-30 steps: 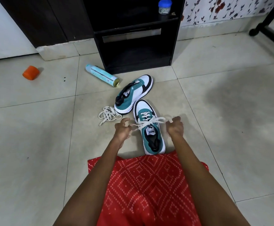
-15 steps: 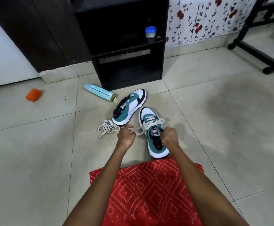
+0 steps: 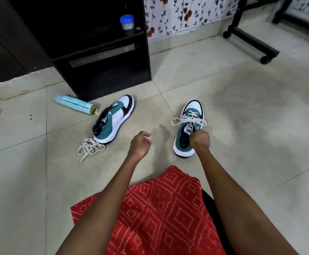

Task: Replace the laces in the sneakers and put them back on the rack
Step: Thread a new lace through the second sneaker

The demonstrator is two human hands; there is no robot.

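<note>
Plainly, the laced sneaker [image 3: 192,115] sits on the floor [image 3: 241,126], right of the rack [image 3: 102,78], with the right hand [image 3: 199,140] gripping its collar. The left hand [image 3: 139,144] hangs apart, loosely curled and holding nothing. The unlaced sneaker [image 3: 115,118] lies on its side before the rack's front corner, a loose lace [image 3: 89,148] at its heel and a spray can [image 3: 74,105] just beside it

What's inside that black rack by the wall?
A small blue-lidded jar stands on the black rack's upper shelf, near its right side. No shoes show in the lower opening; the shelf's back is too dark to make out.
</note>
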